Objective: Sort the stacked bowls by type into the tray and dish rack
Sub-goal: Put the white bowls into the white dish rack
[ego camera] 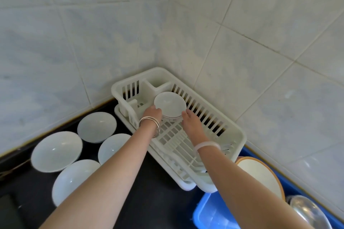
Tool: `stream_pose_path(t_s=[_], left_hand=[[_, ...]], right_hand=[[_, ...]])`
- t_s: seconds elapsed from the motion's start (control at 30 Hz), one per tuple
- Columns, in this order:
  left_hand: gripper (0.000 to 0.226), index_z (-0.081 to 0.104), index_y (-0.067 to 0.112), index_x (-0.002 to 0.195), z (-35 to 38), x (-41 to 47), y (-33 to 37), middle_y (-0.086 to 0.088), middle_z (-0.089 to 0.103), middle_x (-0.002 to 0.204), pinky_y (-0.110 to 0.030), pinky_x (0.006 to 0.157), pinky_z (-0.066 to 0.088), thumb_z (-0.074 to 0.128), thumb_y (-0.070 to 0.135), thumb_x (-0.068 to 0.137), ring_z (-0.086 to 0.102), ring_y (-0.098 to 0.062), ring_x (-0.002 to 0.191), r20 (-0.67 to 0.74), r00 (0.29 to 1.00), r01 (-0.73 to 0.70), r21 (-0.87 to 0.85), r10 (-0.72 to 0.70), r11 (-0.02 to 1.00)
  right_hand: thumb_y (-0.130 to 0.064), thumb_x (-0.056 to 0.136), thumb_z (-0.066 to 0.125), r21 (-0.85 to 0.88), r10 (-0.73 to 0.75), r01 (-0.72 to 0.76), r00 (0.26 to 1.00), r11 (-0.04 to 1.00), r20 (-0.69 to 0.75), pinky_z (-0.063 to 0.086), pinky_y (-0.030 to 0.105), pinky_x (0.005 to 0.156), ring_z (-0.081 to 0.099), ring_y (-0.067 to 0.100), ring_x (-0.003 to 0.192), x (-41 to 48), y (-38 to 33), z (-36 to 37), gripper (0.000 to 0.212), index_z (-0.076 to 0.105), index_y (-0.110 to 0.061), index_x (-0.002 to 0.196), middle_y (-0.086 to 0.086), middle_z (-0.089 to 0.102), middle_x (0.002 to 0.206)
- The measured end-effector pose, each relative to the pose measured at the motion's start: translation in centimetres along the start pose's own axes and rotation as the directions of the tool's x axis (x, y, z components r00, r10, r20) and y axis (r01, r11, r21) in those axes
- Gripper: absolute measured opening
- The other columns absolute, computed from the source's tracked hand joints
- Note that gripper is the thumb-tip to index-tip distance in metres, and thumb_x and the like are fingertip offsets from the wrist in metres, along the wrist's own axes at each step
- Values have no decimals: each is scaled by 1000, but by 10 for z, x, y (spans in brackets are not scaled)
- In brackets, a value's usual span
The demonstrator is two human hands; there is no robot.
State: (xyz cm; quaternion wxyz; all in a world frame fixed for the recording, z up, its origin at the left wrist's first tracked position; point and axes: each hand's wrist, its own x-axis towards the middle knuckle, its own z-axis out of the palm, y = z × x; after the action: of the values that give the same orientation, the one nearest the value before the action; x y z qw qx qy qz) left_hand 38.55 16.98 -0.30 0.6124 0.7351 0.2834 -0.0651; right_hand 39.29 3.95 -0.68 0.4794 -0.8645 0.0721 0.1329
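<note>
1. Location: the small bowl [169, 104] sits upright at the far end of the dish rack [235, 136], beside its cutlery compartment.
2. Grip: left hand [152, 114] and right hand [190, 121] clasp opposite sides of the bowl.
3. Handling: likely glazed ceramic, rigid, slippery, breakable. Hold the wall below the rim.
4. Four wider bowls [56, 151] lie on the counter [152, 201].

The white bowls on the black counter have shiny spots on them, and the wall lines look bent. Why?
Head view: the shiny spots on the white round bowls are glare from light overhead; the wide-angle lens bends the grey wall tile lines; the frame is slightly soft, most of all at the near forearms.
</note>
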Motion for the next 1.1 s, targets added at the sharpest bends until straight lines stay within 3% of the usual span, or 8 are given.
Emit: stream_pose_path(t_s=[0.13,0.27,0.37,0.53,0.67,0.77,0.97,1.1], left_hand=[[27,62,24,104,-7,-8,1,-2,54,100,-32,75,45,37,19,94,55,-17,82,-5,985,-171,44,171,984],[34,55,18,126,-36,-34,-22,-4,59,129,-23,88,35,40,23,96,54,-22,117,-43,962,-254,219,270,942],[32,58,18,122,-63,-67,-54,-5,62,125,-28,93,39,42,23,95,55,-23,116,-120,953,-240,260,278,935],[33,57,14,124,-105,-107,-111,-7,60,128,-36,100,39,47,14,92,54,-26,120,-256,936,-154,318,241,936],[41,53,7,128,-132,-116,-148,-16,53,133,-43,105,35,53,6,87,47,-33,124,-379,909,-29,360,174,933],[52,47,5,133,-145,-117,-167,-19,47,137,-45,109,33,59,1,82,43,-34,128,-422,897,30,348,129,937],[59,37,22,141,-149,-114,-186,-10,47,140,-45,105,37,54,4,87,51,-32,122,-411,911,59,87,-18,994],[58,36,24,141,-151,-113,-192,-3,45,144,-42,108,34,52,4,89,48,-28,127,-393,919,21,-28,-30,999]], right_hand=[[-33,100,36,11,-119,119,992,993,-28,45,43,100,56,22,114,-6,-16,-7,40,49,-16,134,3,56,130],[-34,99,38,-16,-274,274,962,962,-9,49,29,78,61,12,92,-48,-36,5,31,59,-21,117,-5,64,102],[-30,98,40,-85,-359,362,932,928,46,47,29,77,61,13,89,-86,-33,34,28,62,-20,112,-3,67,101],[-29,99,41,-265,-229,264,961,927,154,45,27,63,58,15,75,-102,-4,79,19,57,-20,105,-1,63,85],[-36,98,44,-490,-59,128,986,862,154,46,35,90,58,26,111,-92,12,103,46,43,-9,135,12,60,123],[-34,97,45,-415,76,-1,984,910,164,45,35,90,55,30,116,-81,15,119,50,38,-7,139,14,56,129],[-9,90,47,-22,222,-222,963,975,150,60,41,77,63,17,73,-65,15,135,14,52,-10,103,9,60,98],[-7,90,48,36,181,-187,976,982,118,60,42,78,59,9,63,-67,17,130,10,53,-14,95,-4,57,79]])
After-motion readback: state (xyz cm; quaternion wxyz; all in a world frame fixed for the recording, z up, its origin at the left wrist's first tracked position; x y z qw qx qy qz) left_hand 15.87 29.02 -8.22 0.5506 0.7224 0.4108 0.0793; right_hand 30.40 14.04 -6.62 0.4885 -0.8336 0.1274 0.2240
